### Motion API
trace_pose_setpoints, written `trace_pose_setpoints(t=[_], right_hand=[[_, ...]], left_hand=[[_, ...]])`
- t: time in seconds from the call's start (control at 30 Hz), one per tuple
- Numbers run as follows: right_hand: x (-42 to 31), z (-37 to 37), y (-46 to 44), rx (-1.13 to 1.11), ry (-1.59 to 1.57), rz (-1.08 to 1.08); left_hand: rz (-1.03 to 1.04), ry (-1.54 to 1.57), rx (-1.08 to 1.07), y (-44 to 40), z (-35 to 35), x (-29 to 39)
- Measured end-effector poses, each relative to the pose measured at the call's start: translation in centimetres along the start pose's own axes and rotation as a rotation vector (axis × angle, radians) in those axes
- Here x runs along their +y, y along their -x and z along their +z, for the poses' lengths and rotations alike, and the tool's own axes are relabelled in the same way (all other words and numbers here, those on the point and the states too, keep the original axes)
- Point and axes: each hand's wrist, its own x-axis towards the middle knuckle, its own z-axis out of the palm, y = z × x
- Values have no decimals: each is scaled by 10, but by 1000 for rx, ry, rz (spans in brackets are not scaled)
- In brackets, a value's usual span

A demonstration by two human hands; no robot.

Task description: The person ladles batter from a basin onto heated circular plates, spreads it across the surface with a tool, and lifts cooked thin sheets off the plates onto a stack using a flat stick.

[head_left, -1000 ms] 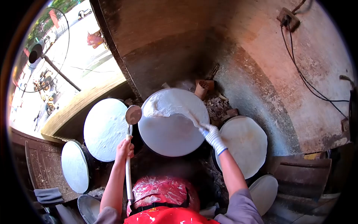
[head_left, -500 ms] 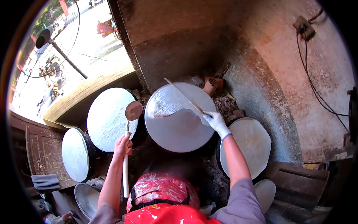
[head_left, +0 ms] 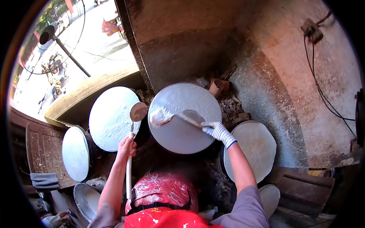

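Note:
My left hand (head_left: 127, 146) is bare and wrapped round the pale handle of a ladle (head_left: 138, 112), its bowl raised over the right edge of the left griddle. A white glove with blue stripes covers my right hand (head_left: 218, 133), which grips a long thin scraper (head_left: 190, 121). The scraper's blade lies across the middle griddle (head_left: 186, 141), its far end beside a small heap of white batter (head_left: 160, 116). A thin whitish film covers much of that round plate. Thick white batter coats the left griddle (head_left: 112, 117).
A smaller batter-covered griddle (head_left: 76, 154) stands at far left; another with a pale round sheet (head_left: 253, 150) is at right. A metal basin (head_left: 86, 199) sits lower left. Brick pieces (head_left: 217, 87) lie behind the middle griddle. A fan (head_left: 47, 35) stands upper left.
My right hand has turned and lowered slightly, sweeping the scraper across the middle griddle. The broad batter layer there is now a small heap at left. My left hand holds the ladle nearly still.

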Motion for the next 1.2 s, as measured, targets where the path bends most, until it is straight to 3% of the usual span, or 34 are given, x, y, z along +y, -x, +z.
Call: trace_pose_setpoints(t=[0.03,0.1,0.13,0.27,0.4,0.43,0.57,0.63,0.67,0.7,0.77,0.83,0.9,0.93,0.97,1.03,1.1,1.2], right_hand=[[6,7,5,-96,-73,-33],[-6,1,31,-231,-150,184],[-22,-7,45,-226,-62,133],[9,3,49,222,-209,97],[8,16,78,-98,-218,164],[9,12,90,-89,-251,161],[24,29,113,313,-313,143],[10,50,131,138,-307,132],[-4,56,140,73,-356,368],[6,66,149,174,-321,209],[-5,80,163,382,-327,307],[-11,107,177,267,-194,378],[-32,145,180,443,-278,182],[-47,160,180,547,-357,246],[-81,176,174,650,-683,319],[-128,225,135,850,-959,124],[-158,269,85,836,-913,135],[-152,334,7,691,-1283,126]], left_hand=[[11,20,4,2,-1,0],[19,-2,9,5,0,0],[28,-20,14,6,1,2],[35,-49,3,11,2,-2],[15,-120,-14,17,-5,-17],[28,-108,-50,18,-7,-21],[19,-137,-54,33,-3,-22],[-8,-173,-85,41,2,-21],[-2,-210,-117,45,2,-21],[5,-250,-152,48,1,-20],[-41,-258,-228,55,0,-16],[-56,-247,-325,63,2,-5],[-41,-251,-363,76,3,11],[32,-205,-396,82,4,23],[104,-157,-427,86,3,34],[125,-36,-457,85,-7,48],[149,13,-457,87,-20,56],[156,-19,-452,92,-48,52]])
